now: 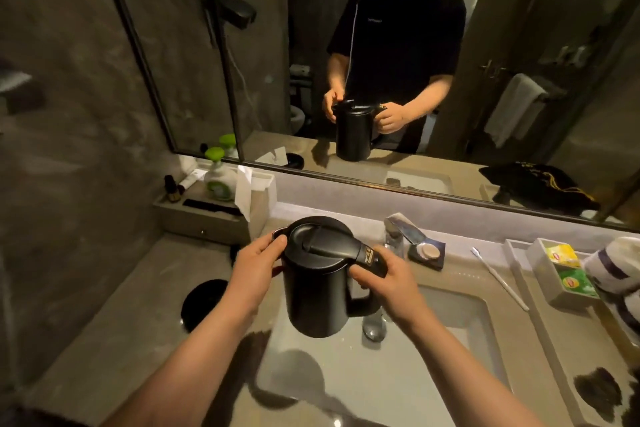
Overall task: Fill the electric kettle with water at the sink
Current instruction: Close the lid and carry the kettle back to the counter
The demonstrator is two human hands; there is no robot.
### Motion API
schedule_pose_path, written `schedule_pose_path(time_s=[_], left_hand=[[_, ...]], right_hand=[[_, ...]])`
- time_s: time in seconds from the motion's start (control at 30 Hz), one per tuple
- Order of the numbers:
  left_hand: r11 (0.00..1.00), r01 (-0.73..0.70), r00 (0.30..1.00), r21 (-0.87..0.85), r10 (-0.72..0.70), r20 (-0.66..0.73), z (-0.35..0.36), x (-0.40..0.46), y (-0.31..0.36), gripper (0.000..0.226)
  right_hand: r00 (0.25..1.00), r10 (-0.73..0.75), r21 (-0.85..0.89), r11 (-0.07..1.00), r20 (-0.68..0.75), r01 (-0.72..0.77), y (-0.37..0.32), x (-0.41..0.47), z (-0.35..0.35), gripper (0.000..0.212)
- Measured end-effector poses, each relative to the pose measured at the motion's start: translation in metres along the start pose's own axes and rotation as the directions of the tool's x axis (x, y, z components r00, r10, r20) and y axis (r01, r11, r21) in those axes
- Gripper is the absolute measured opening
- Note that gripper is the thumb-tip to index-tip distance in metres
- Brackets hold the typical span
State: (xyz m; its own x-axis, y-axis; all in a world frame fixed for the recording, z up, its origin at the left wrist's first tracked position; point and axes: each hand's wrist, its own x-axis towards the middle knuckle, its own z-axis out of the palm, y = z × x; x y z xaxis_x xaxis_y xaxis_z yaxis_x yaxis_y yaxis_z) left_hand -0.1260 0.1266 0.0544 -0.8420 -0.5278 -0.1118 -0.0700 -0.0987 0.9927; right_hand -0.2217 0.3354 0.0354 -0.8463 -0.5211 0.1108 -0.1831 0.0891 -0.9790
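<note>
A wide mirror (381, 45) is being seen along the far wall, with the person and the kettle being reflected in it. Below it, a stone desk (121, 305) is carrying a rectangular sink (398, 374), sunk into its middle. The black electric kettle (322, 288) is being held upright in the air above the left part of the sink, its lid closed and its handle pointing right. The left hand (256, 263) is being pressed against the kettle's left side near the rim, fingers (277, 241) curled onto the body. The right hand (388, 281) is being wrapped around the handle, its fingers closed on it. A faucet (393, 236) is standing just behind the kettle's handle. At the far left, a green-capped bottle (216, 177) is resting in a tray (194, 218). Tea bags (562, 255) are lying in a box at the right.
</note>
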Motion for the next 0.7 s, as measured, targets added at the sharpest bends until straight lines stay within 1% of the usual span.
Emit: schedule_pose_path(time_s=[0.1, 0.23, 0.33, 0.53, 0.7], left_hand=[[1.0, 0.006, 0.996, -0.026, -0.008, -0.088, -0.037, -0.002, -0.004, 0.023], [0.999, 0.033, 0.977, -0.042, -0.041, -0.211, -0.085, -0.004, -0.009, 0.022], [0.998, 0.038, 0.955, -0.058, -0.053, -0.291, -0.117, -0.003, -0.013, 0.024], [0.997, 0.058, 0.929, -0.059, -0.076, -0.362, -0.155, 0.004, -0.023, 0.026], [0.996, 0.075, 0.921, -0.043, -0.086, -0.381, -0.168, 0.009, -0.033, 0.027]], right_hand=[[0.993, -0.021, -0.121, 0.992, 0.115, 0.035, 0.0, 0.019, 0.036, 0.018], [0.966, -0.01, -0.216, 0.974, 0.259, 0.069, -0.001, 0.045, 0.088, 0.027], [0.935, 0.031, -0.236, 0.97, 0.354, 0.057, 0.0, 0.064, 0.123, 0.022], [0.893, 0.069, -0.283, 0.957, 0.445, 0.067, 0.007, 0.089, 0.17, 0.024], [0.878, 0.092, -0.327, 0.942, 0.469, 0.076, 0.015, 0.096, 0.186, 0.022]])
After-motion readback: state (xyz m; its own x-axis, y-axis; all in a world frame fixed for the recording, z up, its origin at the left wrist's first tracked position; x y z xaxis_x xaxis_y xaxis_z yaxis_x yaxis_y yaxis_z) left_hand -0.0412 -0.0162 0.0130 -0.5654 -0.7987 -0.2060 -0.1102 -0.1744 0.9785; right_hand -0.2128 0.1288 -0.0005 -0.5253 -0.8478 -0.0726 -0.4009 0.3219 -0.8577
